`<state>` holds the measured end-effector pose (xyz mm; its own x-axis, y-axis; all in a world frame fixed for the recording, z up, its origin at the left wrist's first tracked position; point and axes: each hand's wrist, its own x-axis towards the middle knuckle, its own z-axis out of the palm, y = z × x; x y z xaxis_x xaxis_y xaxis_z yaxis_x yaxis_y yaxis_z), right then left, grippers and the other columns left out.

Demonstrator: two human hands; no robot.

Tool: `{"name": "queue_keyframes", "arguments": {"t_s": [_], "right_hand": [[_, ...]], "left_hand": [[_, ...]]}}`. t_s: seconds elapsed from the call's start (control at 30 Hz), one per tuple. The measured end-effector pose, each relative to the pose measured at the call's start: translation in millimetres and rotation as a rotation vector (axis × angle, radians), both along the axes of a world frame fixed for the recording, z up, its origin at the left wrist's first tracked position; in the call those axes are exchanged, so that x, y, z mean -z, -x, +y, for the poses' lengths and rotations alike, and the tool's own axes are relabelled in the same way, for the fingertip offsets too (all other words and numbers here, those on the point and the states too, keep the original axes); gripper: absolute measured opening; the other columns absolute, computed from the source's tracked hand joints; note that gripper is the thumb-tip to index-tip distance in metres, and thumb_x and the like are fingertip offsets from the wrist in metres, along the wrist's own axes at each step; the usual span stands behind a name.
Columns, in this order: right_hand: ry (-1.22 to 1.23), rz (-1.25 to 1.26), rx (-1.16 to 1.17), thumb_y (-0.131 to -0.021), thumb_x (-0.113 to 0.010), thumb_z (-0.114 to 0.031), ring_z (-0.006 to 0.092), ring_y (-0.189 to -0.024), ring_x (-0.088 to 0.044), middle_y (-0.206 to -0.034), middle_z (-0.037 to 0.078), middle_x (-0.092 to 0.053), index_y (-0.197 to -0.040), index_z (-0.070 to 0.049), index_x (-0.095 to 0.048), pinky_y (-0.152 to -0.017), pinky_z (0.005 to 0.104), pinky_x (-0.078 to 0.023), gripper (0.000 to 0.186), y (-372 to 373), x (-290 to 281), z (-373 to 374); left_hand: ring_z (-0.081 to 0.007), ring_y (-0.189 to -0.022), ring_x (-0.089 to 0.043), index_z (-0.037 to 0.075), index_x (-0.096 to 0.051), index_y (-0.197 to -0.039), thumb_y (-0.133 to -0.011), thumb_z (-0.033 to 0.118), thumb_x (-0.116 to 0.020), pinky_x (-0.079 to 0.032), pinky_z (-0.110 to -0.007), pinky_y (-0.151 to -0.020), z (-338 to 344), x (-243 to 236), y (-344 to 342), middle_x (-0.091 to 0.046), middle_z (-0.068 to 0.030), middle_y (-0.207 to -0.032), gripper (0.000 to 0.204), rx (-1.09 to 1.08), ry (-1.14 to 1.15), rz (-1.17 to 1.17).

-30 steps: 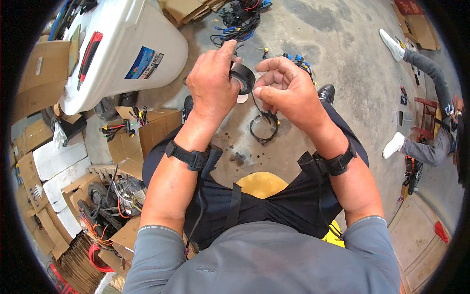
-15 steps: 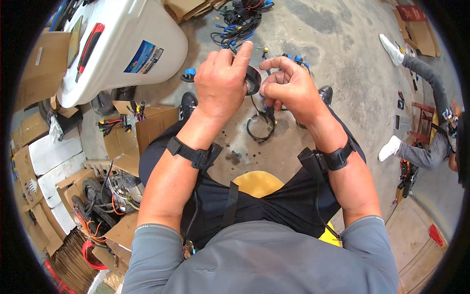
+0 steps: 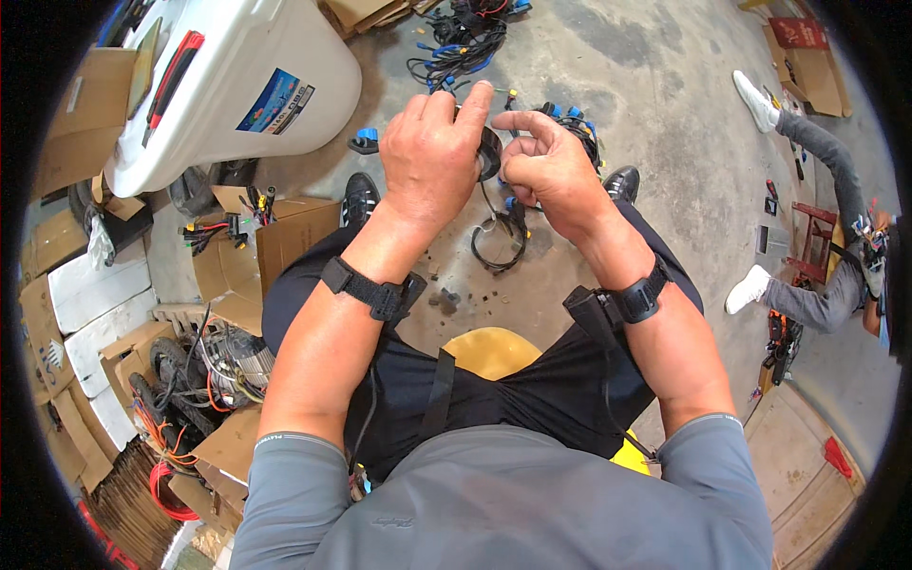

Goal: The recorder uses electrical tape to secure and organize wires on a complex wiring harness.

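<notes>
My left hand (image 3: 429, 157) is raised in front of me, wrapped round a roll of black tape (image 3: 490, 152), its index finger pointing away from me. Close against the roll's right side is my right hand (image 3: 553, 176), thumb and fingers curled together in a pinch. What lies between those fingertips is hidden. A thin black cable (image 3: 486, 198) shows below the roll, and beneath the hands a looped black cable with connectors (image 3: 502, 245) appears near the floor. How the cable meets my fingers cannot be made out.
Bundles of black cables with blue connectors (image 3: 458, 52) lie ahead on the floor. A white tub (image 3: 323, 85) stands at the left, a red-and-black box cutter (image 3: 173, 81) on it. Open cardboard boxes (image 3: 271, 249) are at the left. Another person's legs (image 3: 825, 147) are at the right.
My right hand has come slightly left, closer to the tape roll, and its fingers have drawn together. The left hand keeps its hold on the roll.
</notes>
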<state>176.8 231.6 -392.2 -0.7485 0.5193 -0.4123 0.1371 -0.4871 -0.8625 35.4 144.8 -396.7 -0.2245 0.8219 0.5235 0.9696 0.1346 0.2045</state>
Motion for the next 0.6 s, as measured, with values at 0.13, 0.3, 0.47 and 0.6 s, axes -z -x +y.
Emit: {"name": "queue_keyframes", "arguments": {"t_s": [0.13,0.3,0.47,0.6], "right_hand": [[-0.031,-0.021,0.002,-0.074,-0.06,-0.002,0.0052,-0.056,-0.047,-0.073,-0.001,-0.055,-0.124,0.007,-0.051,-0.047,0.0208,-0.037,0.051,1.1,-1.0,0.0],[-0.022,-0.008,0.004,-0.075,-0.06,-0.002,0.0049,-0.057,-0.047,-0.073,-0.002,-0.055,-0.123,0.006,-0.052,-0.047,0.0206,-0.036,0.05,0.8,-0.4,2.0],[-0.028,0.019,0.009,-0.075,-0.06,-0.002,0.0043,-0.057,-0.046,-0.073,-0.002,-0.055,-0.121,0.006,-0.054,-0.048,0.0204,-0.036,0.047,2.1,-2.1,2.4],[-0.022,0.026,0.028,-0.076,-0.06,-0.003,0.0041,-0.057,-0.046,-0.073,-0.002,-0.055,-0.121,0.006,-0.054,-0.048,0.0204,-0.036,0.047,1.8,-1.8,2.8]], "left_hand": [[-0.0261,-0.07,-0.057,0.015,-0.065,-0.116,-0.066,-0.001,-0.066,-0.047,-0.038,-0.059,0.2,1.5,0.9,-0.056,-0.0054,-0.075,0.052,0.0,-0.011,-0.016],[-0.0261,-0.072,-0.058,0.015,-0.065,-0.116,-0.068,-0.001,-0.067,-0.048,-0.038,-0.061,-0.2,-0.2,1.6,-0.059,-0.0053,-0.078,0.05,-0.025,0.017,-0.045],[-0.0266,-0.074,-0.06,0.014,-0.064,-0.116,-0.066,-0.001,-0.067,-0.049,-0.038,-0.063,-0.5,-1.0,2.4,-0.06,-0.0053,-0.08,0.053,-0.037,0.026,-0.062],[-0.0277,-0.076,-0.06,0.014,-0.063,-0.118,-0.063,-0.003,-0.066,-0.049,-0.039,-0.064,0.3,-2.0,2.7,-0.061,-0.0057,-0.081,0.058,-0.041,0.026,-0.104]]}}
